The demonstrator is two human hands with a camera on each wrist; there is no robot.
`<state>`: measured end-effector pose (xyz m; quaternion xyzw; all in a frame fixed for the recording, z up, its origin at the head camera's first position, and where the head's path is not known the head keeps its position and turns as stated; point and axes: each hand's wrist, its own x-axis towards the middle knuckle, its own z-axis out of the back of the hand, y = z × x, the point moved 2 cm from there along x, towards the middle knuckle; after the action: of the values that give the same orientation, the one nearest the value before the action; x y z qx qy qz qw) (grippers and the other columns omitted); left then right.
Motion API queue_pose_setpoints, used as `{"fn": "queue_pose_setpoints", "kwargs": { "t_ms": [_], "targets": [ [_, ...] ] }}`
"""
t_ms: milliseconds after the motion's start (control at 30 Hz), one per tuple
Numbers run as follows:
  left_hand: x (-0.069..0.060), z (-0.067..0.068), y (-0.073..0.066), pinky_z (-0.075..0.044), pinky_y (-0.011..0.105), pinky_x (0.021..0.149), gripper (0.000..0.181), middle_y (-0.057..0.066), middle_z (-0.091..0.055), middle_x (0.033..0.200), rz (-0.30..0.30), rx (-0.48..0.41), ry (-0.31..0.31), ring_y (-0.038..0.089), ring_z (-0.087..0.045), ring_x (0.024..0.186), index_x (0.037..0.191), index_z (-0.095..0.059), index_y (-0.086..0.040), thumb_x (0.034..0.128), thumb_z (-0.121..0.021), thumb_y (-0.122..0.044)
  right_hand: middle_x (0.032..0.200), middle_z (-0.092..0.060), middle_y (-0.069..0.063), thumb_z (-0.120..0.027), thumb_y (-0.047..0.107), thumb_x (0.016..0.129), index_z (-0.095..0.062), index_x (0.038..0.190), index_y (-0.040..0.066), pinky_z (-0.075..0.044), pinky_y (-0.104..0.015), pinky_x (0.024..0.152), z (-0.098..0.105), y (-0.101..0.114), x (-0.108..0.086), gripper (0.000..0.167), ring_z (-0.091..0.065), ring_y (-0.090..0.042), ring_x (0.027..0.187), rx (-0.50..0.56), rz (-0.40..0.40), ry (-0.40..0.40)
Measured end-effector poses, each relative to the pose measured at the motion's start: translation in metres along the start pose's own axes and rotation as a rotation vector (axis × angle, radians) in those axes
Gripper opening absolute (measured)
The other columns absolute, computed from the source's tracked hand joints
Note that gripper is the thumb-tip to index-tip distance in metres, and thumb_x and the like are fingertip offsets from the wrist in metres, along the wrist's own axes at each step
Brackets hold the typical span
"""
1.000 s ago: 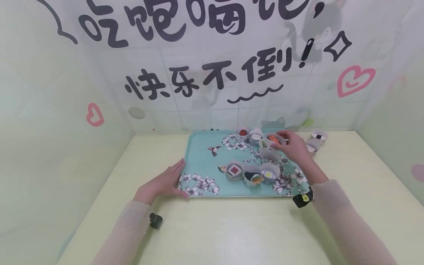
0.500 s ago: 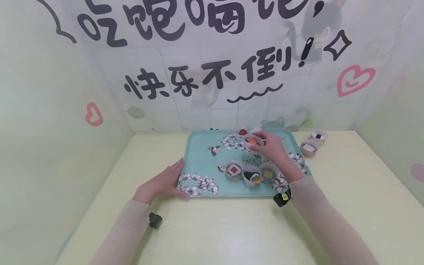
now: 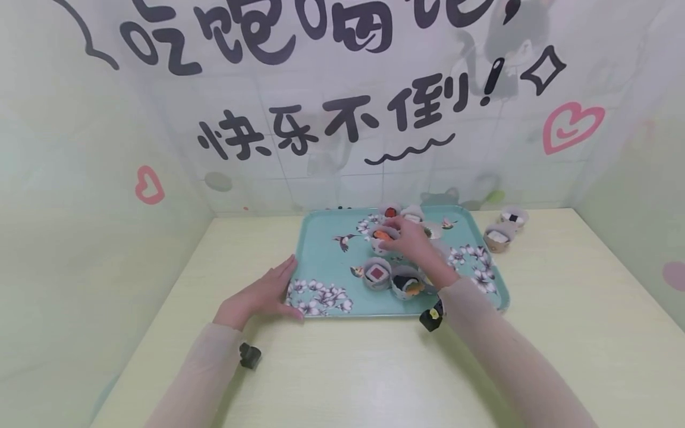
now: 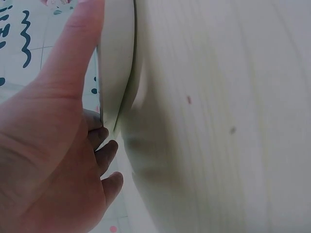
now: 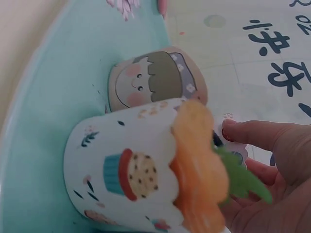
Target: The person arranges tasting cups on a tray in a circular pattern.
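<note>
My right hand [image 3: 414,242] grips a small paper cup [image 3: 379,245] with an orange sushi-like piece in it, over the turquoise tray [image 3: 321,252]. Just in front of that hand are a cup with a red-centred white square [image 3: 377,276] and a cup with black and orange contents [image 3: 405,285]. In the right wrist view, a cupcake-print cup [image 5: 121,170] and a face-print cup [image 5: 141,85] largely hide the held cup. At the tray's front left corner, my left hand [image 3: 261,295] rests against the rim, fingers extended; its thumb lies along the tray edge in the left wrist view.
Two cups, one with red contents [image 3: 390,213] and one with white [image 3: 412,214], stand at the tray's back. Behind my right hand, a green-filled cup [image 3: 429,230] is partly covered. Two cups [image 3: 497,238] sit on the table right of the tray. A printed curtain [image 3: 332,172] stands behind.
My right hand has carried the orange-topped cup leftward across the tray, from the back right to behind the red-square cup. The left hand stays at the tray's corner.
</note>
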<state>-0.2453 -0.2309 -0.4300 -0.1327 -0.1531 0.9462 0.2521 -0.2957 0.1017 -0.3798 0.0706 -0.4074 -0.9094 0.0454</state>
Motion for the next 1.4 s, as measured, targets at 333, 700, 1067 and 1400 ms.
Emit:
{"fn": "queue_pose_setpoints", "kwargs": {
  "t_ms": [333,700,1067,1400],
  "targets": [
    [-0.001,0.003,-0.005,-0.016,0.061,0.124,0.133,0.029,-0.004,0.165,0.001,-0.005,0.006,0.047,-0.012,0.152,0.155,-0.008,0.011,0.0694,-0.082,-0.058,0.145,-0.055,-0.012,-0.072,0.021,0.091,-0.053,0.14,0.011,-0.046,-0.05,0.113,-0.017,-0.004,0.007,0.053,-0.048,-0.031,0.138,0.005,-0.035,0.053],
    [-0.001,0.003,-0.005,-0.015,0.059,0.125,0.132,0.026,-0.003,0.166,0.021,0.004,0.014,0.045,-0.011,0.153,0.156,-0.007,0.009,0.0703,-0.082,-0.058,0.146,-0.053,-0.013,-0.07,0.029,0.093,-0.05,0.141,0.01,-0.042,-0.051,0.115,-0.021,-0.005,0.007,0.055,-0.048,-0.03,0.137,0.015,-0.072,0.149],
    [-0.001,0.004,-0.005,-0.016,0.061,0.124,0.133,0.028,-0.004,0.165,0.005,0.012,0.009,0.047,-0.012,0.152,0.156,-0.008,0.01,0.0694,-0.082,-0.058,0.15,-0.048,-0.018,-0.064,0.035,0.097,-0.045,0.146,0.008,-0.042,-0.052,0.115,-0.02,-0.004,0.004,0.06,-0.045,-0.035,0.14,0.024,-0.023,0.181],
    [0.0,0.004,-0.005,-0.016,0.06,0.125,0.134,0.027,-0.003,0.165,0.008,0.018,0.021,0.046,-0.012,0.152,0.156,-0.007,0.01,0.0685,-0.081,-0.06,0.148,-0.049,-0.019,-0.063,0.04,0.097,-0.045,0.146,0.005,-0.044,-0.052,0.112,-0.021,-0.004,0.002,0.062,-0.046,-0.036,0.138,0.013,0.04,0.197]
  ]
}}
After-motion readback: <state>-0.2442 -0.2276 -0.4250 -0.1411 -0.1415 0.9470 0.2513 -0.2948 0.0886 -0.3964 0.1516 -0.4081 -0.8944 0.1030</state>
